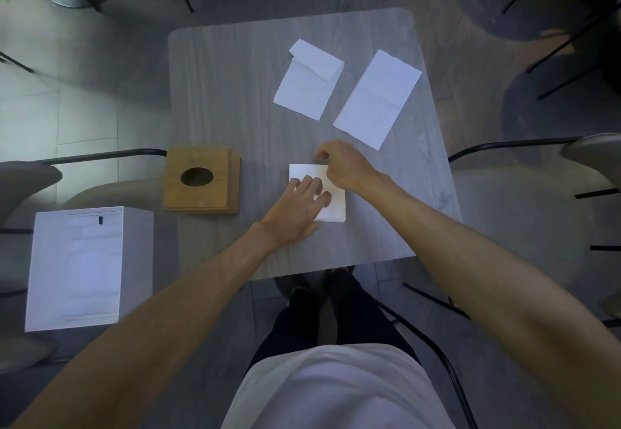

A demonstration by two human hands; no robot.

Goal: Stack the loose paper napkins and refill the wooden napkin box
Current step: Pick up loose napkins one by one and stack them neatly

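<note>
A white shirt point(336, 388) and dark trouser legs fill the near edge of the view. Past them, on the grey table point(235, 92), a folded napkin point(336, 208) lies near the front edge. The wooden napkin box point(201, 181) sits apart to its left, oval opening up. Two loose napkins point(307, 85) point(378, 97) lie side by side farther back, one with a corner folded over. The left hand point(295, 206) presses flat on the folded napkin, fingers straight and spread. The right hand point(342, 166) reaches in from the right, its curled fingers pinching the napkin's far right corner. A white cabinet point(87, 267) stands left of the table.
</note>
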